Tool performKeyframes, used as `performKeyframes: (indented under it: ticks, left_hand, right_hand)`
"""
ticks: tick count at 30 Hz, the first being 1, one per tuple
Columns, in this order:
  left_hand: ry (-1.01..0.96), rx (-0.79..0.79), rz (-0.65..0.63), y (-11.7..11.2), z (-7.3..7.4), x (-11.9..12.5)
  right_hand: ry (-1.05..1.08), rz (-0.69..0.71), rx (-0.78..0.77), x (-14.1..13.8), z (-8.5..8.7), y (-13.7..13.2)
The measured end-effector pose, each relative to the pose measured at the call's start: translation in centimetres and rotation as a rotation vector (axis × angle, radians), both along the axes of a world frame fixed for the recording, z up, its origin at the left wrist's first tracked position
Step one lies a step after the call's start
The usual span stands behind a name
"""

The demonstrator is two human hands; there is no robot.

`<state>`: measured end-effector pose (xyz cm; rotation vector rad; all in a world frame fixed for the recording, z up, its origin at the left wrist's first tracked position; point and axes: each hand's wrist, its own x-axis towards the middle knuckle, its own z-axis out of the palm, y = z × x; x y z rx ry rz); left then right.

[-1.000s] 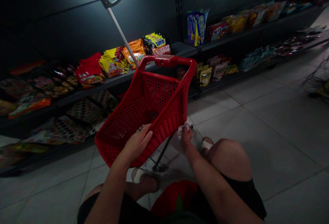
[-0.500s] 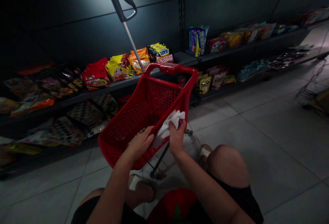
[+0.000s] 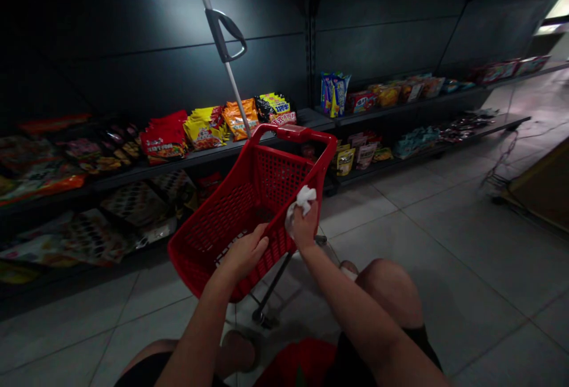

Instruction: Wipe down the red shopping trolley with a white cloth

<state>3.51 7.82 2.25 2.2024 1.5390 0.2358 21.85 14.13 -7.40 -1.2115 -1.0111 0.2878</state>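
A red plastic shopping basket [image 3: 231, 209] on wheels stands tilted on the tiled floor in front of me. My left hand [image 3: 243, 254] grips its near rim, fingers curled over the edge. My right hand [image 3: 304, 227] is closed on a crumpled white cloth [image 3: 302, 200] and presses it against the basket's right side wall. The basket's long pull handle [image 3: 224, 31] rises up to the top of the view. My bare knees and sandalled feet show below the basket.
Dark shelves [image 3: 275, 135] along the back hold rows of snack packets [image 3: 208, 126], with more packets [image 3: 364, 153] on lower shelves to the right. Grey floor tiles [image 3: 444, 239] stretch to the right. A cable and a wooden object [image 3: 537, 188] lie far right.
My right hand came up from under the basket with the white cloth and now holds it higher against the basket's right wall. The view has tilted upward.
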Motion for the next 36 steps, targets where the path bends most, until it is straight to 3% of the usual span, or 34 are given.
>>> performKeyframes:
  ticks: [3,5,7,9,11,16,18,20,23,26,29,33,36]
  left_hand:
    - [-0.006,0.000,-0.021,0.2,-0.4,-0.5]
    - [-0.013,0.002,-0.033,0.2,-0.5,-1.0]
    - [-0.012,-0.002,-0.030,0.1,-0.5,-1.3]
    - [-0.010,-0.016,-0.024,0.0,-0.3,-1.3]
    - [-0.009,-0.023,-0.027,-0.3,0.0,-1.1]
    - [0.015,0.002,-0.023,-0.4,0.2,-0.7]
    - [0.024,0.000,-0.022,-0.2,0.1,-0.8]
    - [0.023,-0.003,-0.021,-0.1,0.1,-0.9]
    - [-0.002,-0.004,-0.024,-0.1,0.1,-0.8]
    - [-0.040,-0.011,-0.023,-0.1,0.0,-0.7]
    - [-0.074,-0.029,-0.015,-0.1,-0.3,-1.0]
    - [-0.079,-0.033,-0.012,0.2,-0.7,-1.6]
    - [-0.072,-0.043,-0.028,0.2,-0.6,-1.8]
  right_hand:
    - [-0.130,0.286,0.021,-3.3,-2.3,-3.6]
    - [-0.235,0.388,0.058,-2.6,-2.4,-3.6]
    - [-0.231,0.268,0.056,-0.1,-1.6,-1.6]
    - [-0.166,0.042,0.005,2.5,-0.9,0.9]
    - [-0.107,-0.106,-0.043,3.9,-1.1,2.4]
    - [-0.046,-0.062,-0.161,3.4,-5.2,0.6]
    - [-0.022,-0.029,-0.221,3.6,-5.9,0.1]
    - [-0.006,-0.009,-0.257,3.8,-5.2,0.4]
    - [0.012,0.007,-0.215,2.2,-2.4,0.4]
    - [-0.014,0.100,-0.137,-1.8,-0.4,-2.2]
    - [-0.152,0.252,-0.113,-4.4,-0.2,-5.2]
    - [-0.354,0.364,-0.113,-2.0,-1.4,-4.5]
    - [-0.318,0.234,-0.127,2.0,-2.8,-2.0]
